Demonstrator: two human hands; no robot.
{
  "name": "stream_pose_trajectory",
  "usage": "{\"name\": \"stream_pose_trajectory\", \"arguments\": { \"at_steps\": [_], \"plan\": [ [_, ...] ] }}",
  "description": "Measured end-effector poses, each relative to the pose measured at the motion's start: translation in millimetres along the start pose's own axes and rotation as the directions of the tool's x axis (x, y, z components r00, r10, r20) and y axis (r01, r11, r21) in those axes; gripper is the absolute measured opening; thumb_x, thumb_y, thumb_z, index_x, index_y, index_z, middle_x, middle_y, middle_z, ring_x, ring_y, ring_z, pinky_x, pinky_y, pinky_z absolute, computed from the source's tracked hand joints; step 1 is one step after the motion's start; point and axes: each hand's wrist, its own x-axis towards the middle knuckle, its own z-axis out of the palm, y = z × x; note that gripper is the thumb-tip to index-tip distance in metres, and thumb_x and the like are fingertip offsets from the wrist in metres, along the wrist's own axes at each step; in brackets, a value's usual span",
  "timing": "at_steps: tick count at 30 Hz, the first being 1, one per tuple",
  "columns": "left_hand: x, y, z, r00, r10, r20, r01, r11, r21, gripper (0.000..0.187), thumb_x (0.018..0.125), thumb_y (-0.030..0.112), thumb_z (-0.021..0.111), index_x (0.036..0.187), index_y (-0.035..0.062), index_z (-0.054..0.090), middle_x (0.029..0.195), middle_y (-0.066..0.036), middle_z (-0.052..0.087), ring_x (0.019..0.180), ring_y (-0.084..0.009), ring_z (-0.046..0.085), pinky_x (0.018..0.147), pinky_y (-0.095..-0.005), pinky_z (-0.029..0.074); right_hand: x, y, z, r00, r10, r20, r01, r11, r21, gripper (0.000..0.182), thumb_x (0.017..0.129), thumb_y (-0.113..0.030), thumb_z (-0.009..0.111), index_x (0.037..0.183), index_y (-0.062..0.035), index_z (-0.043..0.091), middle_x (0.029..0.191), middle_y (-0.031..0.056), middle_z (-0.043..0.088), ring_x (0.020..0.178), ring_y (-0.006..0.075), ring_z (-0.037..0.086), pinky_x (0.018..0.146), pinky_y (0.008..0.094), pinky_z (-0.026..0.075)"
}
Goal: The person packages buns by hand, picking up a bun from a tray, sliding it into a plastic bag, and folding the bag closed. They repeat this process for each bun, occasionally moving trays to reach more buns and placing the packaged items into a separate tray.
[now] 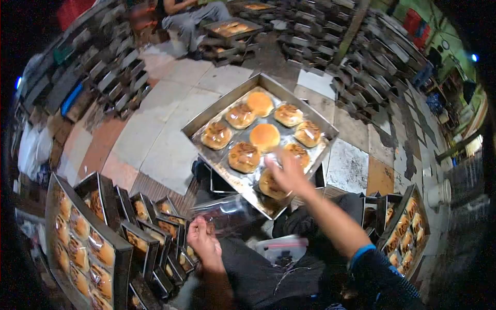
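A square metal tray (221, 107) with round buns lies in front of me, tilted in view. Two buns look bare, one at the middle (264, 137) and another at the far corner (260, 104). Several others, such as the near left wrapped bun (244, 157), sit in shiny clear plastic with dark print. Over the tray's near right side is my right hand (290, 173), its fingers smeared by motion beside a wrapped bun (271, 186). My left hand (204, 238), below the tray, pinches a clear plastic bag (230, 213).
Tilted trays of wrapped buns stand at left (77, 243) and right (405, 235). A pack of clear bags (283, 249) rests on my lap. Many stacked trays (372, 67) line the back. A seated person (195, 18) is at the far left, near another bun tray (232, 28).
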Motion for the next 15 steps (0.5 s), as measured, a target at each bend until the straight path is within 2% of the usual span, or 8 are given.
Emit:
{"name": "stream_pose_trajectory", "arguments": {
  "at_steps": [3, 4, 5, 7, 9, 10, 13, 15],
  "plan": [
    [11, -16, -25, 0.992, -0.001, 0.126, -0.002, 1.0, 0.027, 0.009, 0.094, 0.007, 0.059, 0.099, 0.0004, 0.057, 0.098, -0.009, 0.066, 0.079, -0.016, 0.064, 0.069, -0.0271, 0.056, 89, 79, 56, 0.98, 0.067, 0.187, -0.028, 0.978, -0.205, 0.052, 0.094, -0.041, 0.048, 0.108, 0.0094, 0.052, 0.104, 0.0333, 0.058, 0.096, 0.0471, 0.055, 0.089, 0.0511, 0.044],
    [11, -14, -21, 0.993, 0.002, 0.116, 0.001, 1.0, -0.027, 0.01, 0.094, 0.009, 0.059, 0.099, 0.0003, 0.057, 0.099, -0.01, 0.066, 0.079, -0.0166, 0.065, 0.07, -0.028, 0.056, 107, 117, 87, 0.999, 0.026, 0.046, -0.012, 0.961, -0.276, 0.049, 0.091, -0.041, 0.05, 0.089, 0.0066, 0.061, 0.09, 0.0318, 0.061, 0.086, 0.0475, 0.058, 0.079, 0.0513, 0.046],
    [10, -11, -13, 0.995, 0.006, 0.103, 0.002, 0.997, -0.08, 0.011, 0.095, 0.01, 0.059, 0.099, 0.0002, 0.057, 0.1, -0.011, 0.066, 0.079, -0.0173, 0.065, 0.07, -0.0288, 0.056, 125, 117, 85, 0.99, -0.024, 0.142, 0.093, 0.861, -0.5, 0.058, 0.09, -0.047, 0.048, 0.075, 0.0068, 0.065, 0.074, 0.0293, 0.063, 0.075, 0.0479, 0.061, 0.073, 0.0527, 0.048],
    [14, -4, -12, 0.999, -0.049, 0.02, 0.049, 0.998, -0.032, 0.014, 0.095, 0.013, 0.059, 0.101, 0.0012, 0.058, 0.102, -0.009, 0.064, 0.081, -0.017, 0.063, 0.07, -0.0302, 0.056, 153, 113, 88, 0.957, 0.225, 0.183, -0.089, 0.829, -0.552, 0.075, 0.087, -0.061, 0.045, 0.068, 0.0094, 0.064, 0.071, 0.0303, 0.063, 0.073, 0.0452, 0.064, 0.071, 0.0497, 0.051],
    [11, -2, -13, 0.989, -0.114, 0.097, 0.119, 0.992, -0.042, 0.016, 0.095, 0.017, 0.06, 0.102, 0.0028, 0.058, 0.101, -0.006, 0.062, 0.087, -0.0164, 0.061, 0.068, -0.0311, 0.055, 175, 70, 61, 0.741, 0.489, 0.46, -0.158, 0.793, -0.589, 0.075, 0.084, -0.064, 0.051, 0.099, 0.0079, 0.067, 0.094, 0.0291, 0.067, 0.091, 0.0421, 0.065, 0.085, 0.0467, 0.051],
    [12, -6, -21, 0.986, -0.157, 0.06, 0.158, 0.987, -0.002, 0.018, 0.095, 0.02, 0.062, 0.102, 0.004, 0.058, 0.1, -0.004, 0.061, 0.089, -0.0148, 0.059, 0.066, -0.03, 0.053, 167, 68, 59, 0.729, 0.493, 0.475, -0.147, 0.79, -0.595, 0.075, 0.084, -0.064, 0.051, 0.099, 0.0079, 0.067, 0.094, 0.0291, 0.067, 0.091, 0.0421, 0.065, 0.085, 0.0467, 0.051],
    [11, 3, 3, 0.994, -0.11, 0.012, 0.11, 0.994, 0.001, 0.03, 0.091, 0.027, 0.069, 0.096, -0.0015, 0.062, 0.081, -0.003, 0.062, 0.065, -0.0106, 0.056, 0.059, -0.0234, 0.046, 124, 62, 29, 0.833, 0.203, 0.514, 0.001, 0.93, -0.368, 0.072, 0.079, -0.056, 0.068, 0.116, 0.0054, 0.062, 0.106, 0.0239, 0.067, 0.101, 0.0347, 0.065, 0.086, 0.0411, 0.052],
    [9, 3, 5, 0.995, -0.057, 0.083, 0.058, 0.998, -0.018, 0.024, 0.092, 0.022, 0.068, 0.095, -0.0017, 0.063, 0.079, -0.001, 0.061, 0.064, -0.0081, 0.054, 0.059, -0.0217, 0.045, 95, 42, -1, 0.846, 0.388, 0.365, -0.444, 0.892, 0.082, 0.06, 0.079, -0.033, 0.076, 0.124, 0.0019, 0.057, 0.111, 0.0171, 0.065, 0.105, 0.0264, 0.064, 0.087, 0.0364, 0.053]
  ]
}}
